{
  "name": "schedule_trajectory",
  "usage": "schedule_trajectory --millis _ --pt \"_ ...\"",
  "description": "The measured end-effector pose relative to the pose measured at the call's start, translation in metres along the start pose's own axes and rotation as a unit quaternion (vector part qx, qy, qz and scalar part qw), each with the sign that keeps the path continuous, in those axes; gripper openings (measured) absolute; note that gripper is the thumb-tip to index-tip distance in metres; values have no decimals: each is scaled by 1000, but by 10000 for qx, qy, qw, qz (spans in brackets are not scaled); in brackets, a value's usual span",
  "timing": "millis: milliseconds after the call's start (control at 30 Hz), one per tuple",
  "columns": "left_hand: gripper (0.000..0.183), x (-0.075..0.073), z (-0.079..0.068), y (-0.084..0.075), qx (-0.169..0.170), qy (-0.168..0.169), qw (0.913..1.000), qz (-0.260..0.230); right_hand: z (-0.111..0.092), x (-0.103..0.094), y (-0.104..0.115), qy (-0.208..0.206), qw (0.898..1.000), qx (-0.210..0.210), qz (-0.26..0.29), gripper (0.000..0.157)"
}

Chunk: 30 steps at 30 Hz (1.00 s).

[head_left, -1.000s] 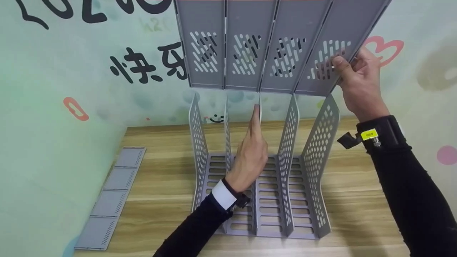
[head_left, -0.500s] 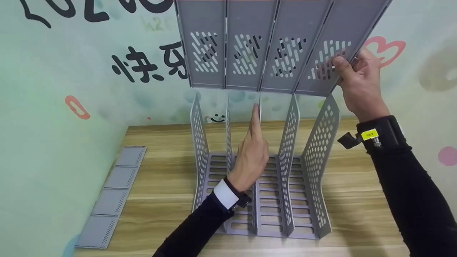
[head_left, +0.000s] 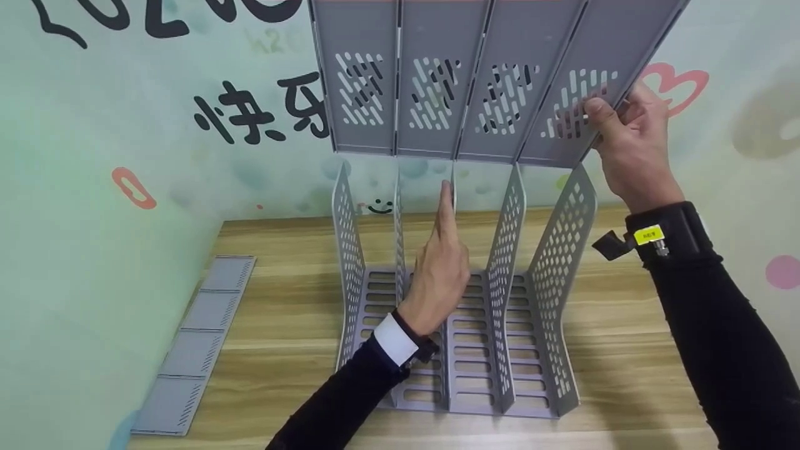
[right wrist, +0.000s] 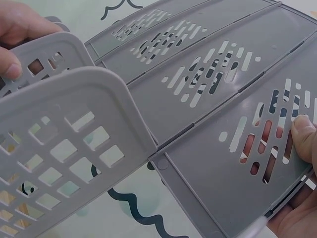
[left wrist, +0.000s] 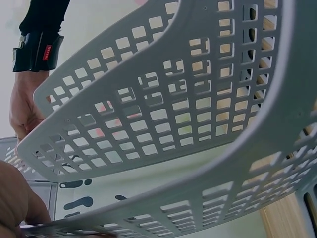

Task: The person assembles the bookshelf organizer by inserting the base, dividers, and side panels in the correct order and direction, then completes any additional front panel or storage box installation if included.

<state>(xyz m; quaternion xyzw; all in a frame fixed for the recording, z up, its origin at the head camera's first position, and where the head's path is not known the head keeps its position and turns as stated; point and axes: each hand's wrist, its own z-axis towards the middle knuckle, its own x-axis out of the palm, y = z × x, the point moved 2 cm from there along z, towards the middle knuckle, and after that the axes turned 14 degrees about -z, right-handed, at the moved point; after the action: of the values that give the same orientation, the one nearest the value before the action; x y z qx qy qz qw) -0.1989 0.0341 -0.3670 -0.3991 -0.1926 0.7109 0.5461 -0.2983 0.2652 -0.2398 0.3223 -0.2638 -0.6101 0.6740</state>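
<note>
A grey plastic file rack (head_left: 531,411) stands on the table, with several perforated dividers rising from its slotted base. Above their far upper corners hangs a grey panel (head_left: 437,31) of joined sections with slanted slots. My right hand (head_left: 634,147) grips this panel by its right edge, thumb on the front face, fingers behind. My left hand (head_left: 437,275) reaches up among the dividers and pinches the middle divider (right wrist: 69,47) near its upper corner. In the right wrist view, another divider's corner (right wrist: 111,89) meets the panel's lower edge at a seam between two sections.
A flat grey strip (head_left: 187,331) of several sections lies at the left of the wooden table (head_left: 281,312). A pale wall (head_left: 275,181) with black lettering and a red heart outline stands close behind the rack.
Almost nothing differs. Both hands keep their places on the panel and the divider, with only a tiny shift of the view.
</note>
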Motion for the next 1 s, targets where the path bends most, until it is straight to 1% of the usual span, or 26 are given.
schedule_trajectory --millis 133,267,467,633,733,867,1000 --pt "83 1 0 0 -58 58 9999 -63 0 3 0 -18 10000 -30 13 34" --pt "85 1 0 0 -200 26 9998 -56 0 4 0 -40 9999 -92 -22 33" --pt "86 2 1 -1 -256 -27 9996 -149 1 3 0 36 9999 -141 -57 34" --pt "86 0 1 -1 -255 -84 9996 29 1 2 0 16 9999 -138 -92 33" --pt "85 0 1 -1 -192 -66 9997 127 1 3 1 -7 9999 -104 -36 32" --pt "87 0 1 0 -244 -49 9997 -50 1 4 1 -5 10000 -59 23 31" --pt "88 0 1 0 -335 -64 9992 -212 0 4 1 63 9998 -101 -155 31"
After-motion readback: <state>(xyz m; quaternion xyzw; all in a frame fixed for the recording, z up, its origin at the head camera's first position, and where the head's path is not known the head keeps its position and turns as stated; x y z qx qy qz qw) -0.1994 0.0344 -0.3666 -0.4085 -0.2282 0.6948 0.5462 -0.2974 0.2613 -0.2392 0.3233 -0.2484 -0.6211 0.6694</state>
